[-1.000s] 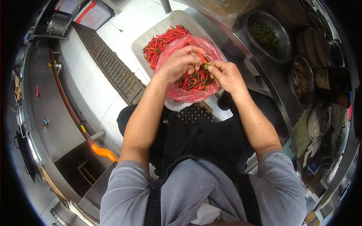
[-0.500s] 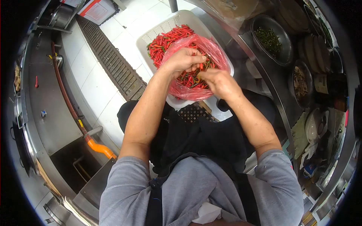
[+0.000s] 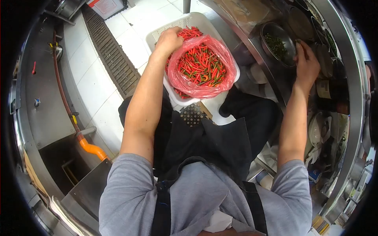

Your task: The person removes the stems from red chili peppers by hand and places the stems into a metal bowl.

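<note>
A pink plastic bag (image 3: 230,84) full of red and greenish chili peppers (image 3: 201,65) stands open in a white perforated basket (image 3: 201,23). Behind and left of the bag, loose red chili peppers (image 3: 190,32) lie in the same basket. My left hand (image 3: 169,40) is over these loose peppers, its fingers curled; whatever they hold is hidden. At the right, my right hand (image 3: 308,65) reaches to the rim of a metal bowl (image 3: 267,46) with green stems (image 3: 276,44) in it. Its thumb and fingers are apart, and I see nothing between them.
A steel counter edge (image 3: 263,65) runs along the right, with dishes and packets on the shelf. To the left are a floor drain grate (image 3: 112,51), a steel unit (image 3: 37,106) and an orange pipe (image 3: 92,148). A single red chili (image 3: 34,67) lies on the steel unit.
Both hands were together over the bag. My left hand has moved up and left to the loose peppers, and my right hand out to the metal bowl. The bag's mouth is now uncovered.
</note>
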{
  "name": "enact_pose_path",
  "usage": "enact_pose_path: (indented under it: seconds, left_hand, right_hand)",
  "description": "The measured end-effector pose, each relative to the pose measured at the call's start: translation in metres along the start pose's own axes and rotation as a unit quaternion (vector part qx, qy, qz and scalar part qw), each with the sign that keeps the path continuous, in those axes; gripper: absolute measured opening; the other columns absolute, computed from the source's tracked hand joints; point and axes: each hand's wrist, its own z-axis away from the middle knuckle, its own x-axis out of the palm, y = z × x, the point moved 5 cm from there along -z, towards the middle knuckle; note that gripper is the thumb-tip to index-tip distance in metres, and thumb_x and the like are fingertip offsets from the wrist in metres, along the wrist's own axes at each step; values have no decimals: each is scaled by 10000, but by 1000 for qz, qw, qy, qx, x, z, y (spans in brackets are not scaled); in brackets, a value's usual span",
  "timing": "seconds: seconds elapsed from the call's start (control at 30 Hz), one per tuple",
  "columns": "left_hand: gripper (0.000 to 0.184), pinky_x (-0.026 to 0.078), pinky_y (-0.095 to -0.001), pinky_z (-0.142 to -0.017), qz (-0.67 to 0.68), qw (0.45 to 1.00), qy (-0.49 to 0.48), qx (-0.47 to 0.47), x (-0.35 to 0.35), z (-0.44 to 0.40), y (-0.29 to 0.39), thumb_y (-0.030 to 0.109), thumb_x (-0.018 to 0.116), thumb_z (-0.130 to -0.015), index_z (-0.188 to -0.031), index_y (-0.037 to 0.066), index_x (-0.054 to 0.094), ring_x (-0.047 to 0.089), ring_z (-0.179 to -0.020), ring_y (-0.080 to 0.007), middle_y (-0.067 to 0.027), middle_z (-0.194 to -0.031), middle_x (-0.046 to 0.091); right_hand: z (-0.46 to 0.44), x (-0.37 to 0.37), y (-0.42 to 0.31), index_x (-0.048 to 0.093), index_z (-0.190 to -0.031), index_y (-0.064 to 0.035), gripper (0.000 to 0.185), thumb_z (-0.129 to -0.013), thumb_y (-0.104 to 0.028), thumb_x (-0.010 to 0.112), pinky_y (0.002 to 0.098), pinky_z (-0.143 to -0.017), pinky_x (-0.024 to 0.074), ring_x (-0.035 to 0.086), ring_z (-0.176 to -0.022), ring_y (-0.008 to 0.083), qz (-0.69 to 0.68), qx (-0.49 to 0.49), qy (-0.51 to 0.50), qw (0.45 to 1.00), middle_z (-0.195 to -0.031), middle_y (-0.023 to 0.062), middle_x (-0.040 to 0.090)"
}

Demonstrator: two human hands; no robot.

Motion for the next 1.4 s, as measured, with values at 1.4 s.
enact_pose_path:
  seconds: [1.4]
  left_hand:
    - [325, 495, -419, -861, -38, 979, -181, 88, -40, 84, -1, 69, 523, -780, -1073, 58, 662, 637, -947, -346, -197, -975, 670]
  right_hand:
    - [167, 242, -9, 656, -850, -61, 86, -809, -109, 598, 434, -700, 508, 645, -786, 337, 154, -350, -396, 835, -842, 148, 642]
